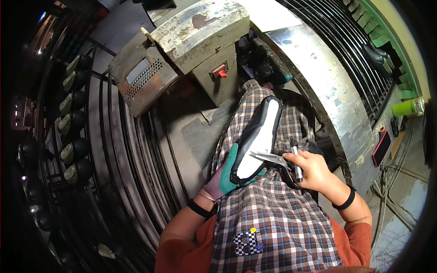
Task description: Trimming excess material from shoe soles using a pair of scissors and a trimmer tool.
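Head view: the left hand point(226, 175), in a teal and purple glove, is curled round the near end of a shoe point(266, 132), its thumb side along the left edge and some fingers hidden beneath. The right hand point(314, 170), bare, is closed round scissors point(269, 157) and a silver pen point(298, 173); the slim grey blades reach over the white sole, and whether they touch it is unclear. The shoe lies slantwise above the lap, sole up, its smooth matt white face long and narrow-waisted, rimmed by soft, puckered black material. Beneath is a brown, white and blue checked apron point(277, 204) in creased cloth. Ahead stands a boxy metal machine point(200, 36), paint chipped, with a perforated side plate and a red switch point(221, 73). At the left, a dark tube rack point(109, 123) bears rounded black shoes point(73, 102) with pale parts. To the right, on a scuffed metal table point(325, 77) and beyond, are a red-edged phone point(380, 149) and a green bottle point(405, 108), contents hidden.
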A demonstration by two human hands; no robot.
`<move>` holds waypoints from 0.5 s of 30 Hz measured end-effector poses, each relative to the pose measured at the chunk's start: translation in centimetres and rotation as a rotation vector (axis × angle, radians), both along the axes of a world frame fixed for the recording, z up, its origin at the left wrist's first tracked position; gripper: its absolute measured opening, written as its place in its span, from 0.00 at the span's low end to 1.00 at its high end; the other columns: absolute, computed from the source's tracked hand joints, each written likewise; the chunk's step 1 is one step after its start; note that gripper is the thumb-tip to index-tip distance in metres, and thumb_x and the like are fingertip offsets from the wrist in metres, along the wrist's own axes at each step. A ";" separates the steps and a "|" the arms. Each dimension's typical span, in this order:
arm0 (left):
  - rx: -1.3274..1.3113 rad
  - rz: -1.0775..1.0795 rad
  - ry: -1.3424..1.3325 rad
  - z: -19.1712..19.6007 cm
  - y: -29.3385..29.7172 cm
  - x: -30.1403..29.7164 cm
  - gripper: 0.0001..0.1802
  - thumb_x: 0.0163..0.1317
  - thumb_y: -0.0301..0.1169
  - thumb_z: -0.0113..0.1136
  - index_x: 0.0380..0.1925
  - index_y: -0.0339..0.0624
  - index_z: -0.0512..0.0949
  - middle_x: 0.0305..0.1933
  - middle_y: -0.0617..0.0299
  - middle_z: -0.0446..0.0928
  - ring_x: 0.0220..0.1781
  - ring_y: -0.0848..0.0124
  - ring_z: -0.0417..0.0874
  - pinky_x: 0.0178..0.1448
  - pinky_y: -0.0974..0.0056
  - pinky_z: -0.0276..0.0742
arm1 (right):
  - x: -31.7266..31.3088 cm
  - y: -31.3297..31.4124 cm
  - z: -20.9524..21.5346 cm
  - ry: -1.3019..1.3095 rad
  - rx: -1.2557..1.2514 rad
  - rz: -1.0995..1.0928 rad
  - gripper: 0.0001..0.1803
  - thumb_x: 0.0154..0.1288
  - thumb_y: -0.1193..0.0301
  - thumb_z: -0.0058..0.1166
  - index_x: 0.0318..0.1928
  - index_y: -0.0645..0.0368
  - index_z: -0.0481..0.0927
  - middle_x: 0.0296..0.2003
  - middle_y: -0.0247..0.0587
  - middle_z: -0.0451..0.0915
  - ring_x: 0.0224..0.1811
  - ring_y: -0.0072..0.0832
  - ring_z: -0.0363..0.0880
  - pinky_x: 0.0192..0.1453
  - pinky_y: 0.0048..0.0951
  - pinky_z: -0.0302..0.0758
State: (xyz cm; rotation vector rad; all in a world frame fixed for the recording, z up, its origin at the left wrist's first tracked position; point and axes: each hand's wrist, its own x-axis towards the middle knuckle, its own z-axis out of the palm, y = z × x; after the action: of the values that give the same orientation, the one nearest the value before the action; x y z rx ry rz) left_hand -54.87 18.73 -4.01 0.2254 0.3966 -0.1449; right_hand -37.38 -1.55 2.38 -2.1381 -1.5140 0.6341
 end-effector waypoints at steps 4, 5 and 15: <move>-0.094 -0.002 0.002 -0.7 0.0 0.2 0.37 0.70 0.58 0.39 0.71 0.48 0.56 0.69 0.55 0.63 0.67 0.62 0.68 0.71 0.52 0.65 | -0.2 -0.2 1.4 -0.362 -0.068 0.193 0.37 0.39 0.68 0.68 0.57 0.49 0.75 0.27 0.40 0.76 0.27 0.36 0.78 0.29 0.36 0.76; -0.104 0.014 0.024 -0.7 -0.1 0.2 0.36 0.70 0.57 0.40 0.70 0.48 0.58 0.68 0.55 0.65 0.66 0.61 0.70 0.70 0.50 0.66 | -0.1 -0.2 1.9 -0.406 -0.088 0.237 0.37 0.41 0.68 0.64 0.58 0.48 0.74 0.28 0.38 0.76 0.27 0.36 0.78 0.27 0.34 0.76; 0.064 -0.144 0.137 0.3 0.8 -0.6 0.37 0.68 0.62 0.41 0.69 0.53 0.60 0.66 0.59 0.68 0.64 0.61 0.73 0.65 0.54 0.71 | 0.4 1.1 3.2 -0.481 -0.175 0.375 0.31 0.47 0.70 0.60 0.57 0.49 0.75 0.26 0.40 0.77 0.25 0.36 0.78 0.26 0.33 0.77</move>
State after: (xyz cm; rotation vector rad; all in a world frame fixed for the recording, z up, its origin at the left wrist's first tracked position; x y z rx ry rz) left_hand -55.51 19.48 -3.73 0.3081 0.5220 -0.2905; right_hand -36.93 -0.46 5.57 -2.2625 -2.2261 0.3935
